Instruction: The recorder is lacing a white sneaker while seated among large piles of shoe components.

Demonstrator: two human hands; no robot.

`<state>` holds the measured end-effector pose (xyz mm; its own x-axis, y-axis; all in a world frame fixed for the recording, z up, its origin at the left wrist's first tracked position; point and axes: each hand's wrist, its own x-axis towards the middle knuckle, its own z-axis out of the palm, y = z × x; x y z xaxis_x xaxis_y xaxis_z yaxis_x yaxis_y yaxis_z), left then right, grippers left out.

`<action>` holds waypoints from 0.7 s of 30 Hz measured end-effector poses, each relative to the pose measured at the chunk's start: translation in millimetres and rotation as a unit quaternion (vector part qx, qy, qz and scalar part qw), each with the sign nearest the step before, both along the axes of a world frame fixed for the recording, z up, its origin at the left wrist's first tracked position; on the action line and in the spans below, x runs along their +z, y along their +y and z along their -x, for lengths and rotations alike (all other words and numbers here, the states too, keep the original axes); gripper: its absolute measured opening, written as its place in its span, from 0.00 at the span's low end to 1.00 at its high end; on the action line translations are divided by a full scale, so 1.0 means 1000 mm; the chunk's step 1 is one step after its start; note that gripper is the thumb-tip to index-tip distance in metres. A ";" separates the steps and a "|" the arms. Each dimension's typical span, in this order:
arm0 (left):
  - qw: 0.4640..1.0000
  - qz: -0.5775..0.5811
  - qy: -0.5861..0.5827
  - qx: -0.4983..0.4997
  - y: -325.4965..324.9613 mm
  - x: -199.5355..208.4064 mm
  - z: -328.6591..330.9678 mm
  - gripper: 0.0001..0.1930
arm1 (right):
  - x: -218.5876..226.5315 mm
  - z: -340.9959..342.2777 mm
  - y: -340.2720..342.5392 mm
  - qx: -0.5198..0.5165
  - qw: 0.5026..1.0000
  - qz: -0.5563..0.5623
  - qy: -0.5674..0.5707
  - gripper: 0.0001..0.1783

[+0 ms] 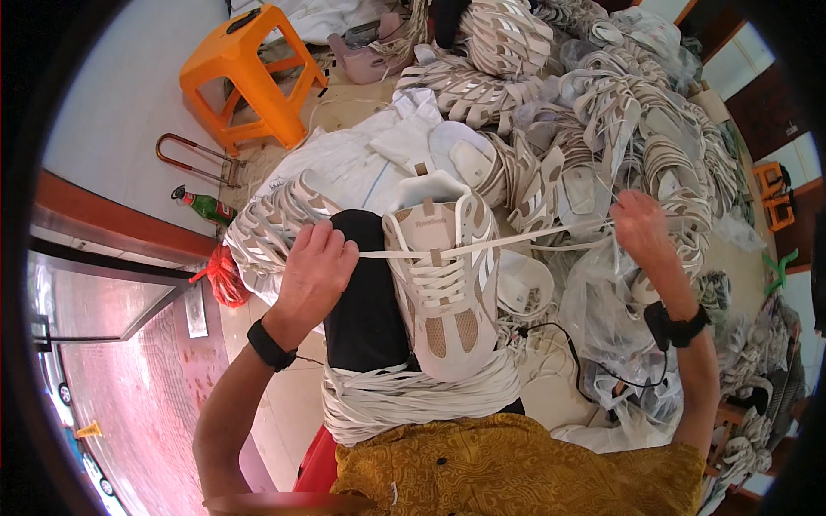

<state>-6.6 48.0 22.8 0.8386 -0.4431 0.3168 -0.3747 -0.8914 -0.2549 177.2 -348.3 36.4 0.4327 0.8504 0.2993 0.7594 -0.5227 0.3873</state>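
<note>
A beige and white sneaker upper point(443, 331) rests on my lap, toe toward me, partly laced. From its upper eyelets a pale shoelace point(516, 236) stretches out to both sides. My left hand point(311, 273), over my black-clad thigh point(370, 297), pinches the lace left of the upper. Out to the right and raised, my right hand point(641, 228) is closed on the lace's other side, its strands drawn fairly straight. Across my lap, just below the toe, lies a thick bundle of loose white laces point(422, 397).
Stacked sneaker uppers point(662, 163) heap up ahead and to the right, with clear plastic bags point(594, 318) among them. More uppers point(275, 228) lie on white cloth point(366, 163) to the left. An orange stool point(249, 77), green bottle point(206, 206) and red bag point(225, 279) stand leftward.
</note>
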 end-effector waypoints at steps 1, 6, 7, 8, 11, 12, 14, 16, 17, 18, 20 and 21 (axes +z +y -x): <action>1.000 -0.017 0.005 0.024 -0.002 0.001 0.002 0.10 | -0.008 -0.003 0.002 -0.017 0.999 -0.006 0.033 0.04; 0.993 -0.038 0.059 0.090 0.000 -0.002 0.015 0.08 | -0.047 -0.019 0.010 -0.018 0.998 -0.046 0.042 0.04; 0.970 0.049 0.164 0.170 -0.001 -0.004 0.019 0.09 | -0.059 -0.018 0.016 0.020 0.998 -0.050 0.042 0.04; 0.923 0.135 0.266 0.245 -0.003 -0.006 0.019 0.10 | -0.065 -0.018 0.017 0.020 0.998 -0.049 0.042 0.04; 0.717 0.588 0.305 0.218 -0.007 -0.003 0.013 0.11 | -0.071 -0.009 0.022 -0.075 0.983 -0.141 0.093 0.04; 0.565 0.750 0.315 0.137 -0.006 -0.005 0.008 0.12 | -0.068 -0.008 0.023 -0.184 0.894 -0.304 0.274 0.04; 0.455 0.831 0.305 0.098 0.000 -0.007 0.004 0.15 | -0.072 -0.012 0.023 -0.277 0.734 -0.440 0.437 0.05; 0.340 0.907 0.245 0.036 0.015 -0.013 0.001 0.16 | -0.080 -0.014 0.014 -0.263 0.682 -0.488 0.477 0.08; 0.315 0.918 0.241 -0.018 0.024 -0.009 0.002 0.16 | -0.079 -0.012 0.009 -0.265 0.683 -0.490 0.472 0.08; 0.315 0.917 0.243 -0.019 0.038 -0.007 0.004 0.16 | -0.080 -0.010 0.007 -0.212 0.535 -0.588 0.568 0.09; 0.342 0.928 0.143 0.030 0.069 -0.003 0.009 0.14 | -0.079 -0.008 0.009 -0.146 0.364 -0.661 0.640 0.12; 0.337 0.932 0.123 0.055 0.089 -0.001 0.013 0.14 | -0.080 -0.007 0.015 -0.068 0.298 -0.711 0.634 0.14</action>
<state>-19.9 137.0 21.6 0.9198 0.3716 -0.1261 -0.1190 0.5703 0.8128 184.6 -333.7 -43.9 0.9656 0.2033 -0.1619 -0.2408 0.4656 -0.8516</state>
